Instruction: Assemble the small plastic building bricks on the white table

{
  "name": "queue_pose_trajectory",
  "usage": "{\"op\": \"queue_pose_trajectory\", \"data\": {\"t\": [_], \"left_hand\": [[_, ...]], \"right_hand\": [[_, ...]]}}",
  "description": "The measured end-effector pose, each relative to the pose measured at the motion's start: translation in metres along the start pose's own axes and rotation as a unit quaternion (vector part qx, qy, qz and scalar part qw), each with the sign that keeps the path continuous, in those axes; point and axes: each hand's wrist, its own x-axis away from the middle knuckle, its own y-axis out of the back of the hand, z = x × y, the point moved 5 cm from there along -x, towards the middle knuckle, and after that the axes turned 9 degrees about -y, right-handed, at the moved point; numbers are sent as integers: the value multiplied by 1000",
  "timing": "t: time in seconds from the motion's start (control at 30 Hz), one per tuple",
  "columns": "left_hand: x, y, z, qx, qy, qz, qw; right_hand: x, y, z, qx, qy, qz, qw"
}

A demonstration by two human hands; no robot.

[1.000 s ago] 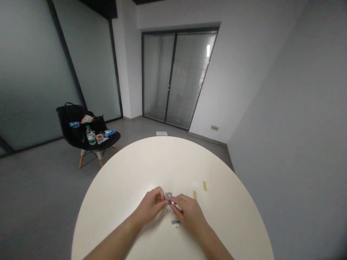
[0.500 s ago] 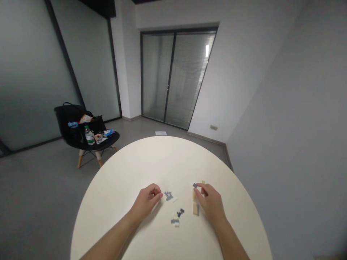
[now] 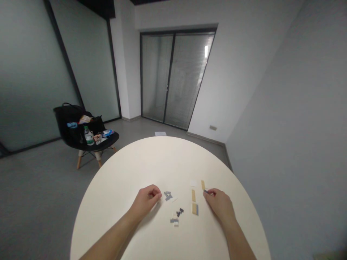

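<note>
My right hand [image 3: 220, 204] pinches a small dark grey toy brick piece [image 3: 205, 191] between thumb and fingertips. Just beyond those fingertips lies a narrow tan piece [image 3: 203, 184]. To the left of the hand are another tan strip [image 3: 193, 195] and a tan-and-white block [image 3: 194, 208] with grey along its right side. My left hand [image 3: 148, 199] rests on the table with its fingers curled closed, and nothing shows in them. Grey pieces [image 3: 168, 196] lie in a small group just right of its fingertips.
Nearer me on the round white table [image 3: 162, 155] lie black pieces [image 3: 179, 212], a grey strip [image 3: 174, 220] and a small white piece [image 3: 176, 224]. A faint white piece [image 3: 193, 183] sits farther back. A black chair [image 3: 105, 141] holding a bag and a bottle stands beyond the left edge.
My right hand has moved right with the dark grey toy brick piece, uncovering the tan strip and the faint white piece. My left hand has barely moved.
</note>
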Motion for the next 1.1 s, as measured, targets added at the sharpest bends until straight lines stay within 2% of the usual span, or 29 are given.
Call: {"op": "queue_pose_trajectory", "data": {"t": [0.33,0.5,0.6,0.7,0.9,1.1], "left_hand": [[0,-2,5,-26,8,-3,1000],[-1,2,4,-87,9,-18,996],[-2,5,4,-148,-14,-22,989],[-3,7,2,-189,-46,-3,981],[-4,3,-4,-202,-90,68,973],[-4,2,1,-207,-86,70,972]], "right_hand": [[0,-5,-1,0,5,7,1000],[2,-2,3,2,11,1,1000],[3,0,5,11,12,-3,1000],[3,0,6,20,7,-5,1000],[4,0,8,16,14,-10,1000],[4,1,8,19,8,-10,1000]]}}
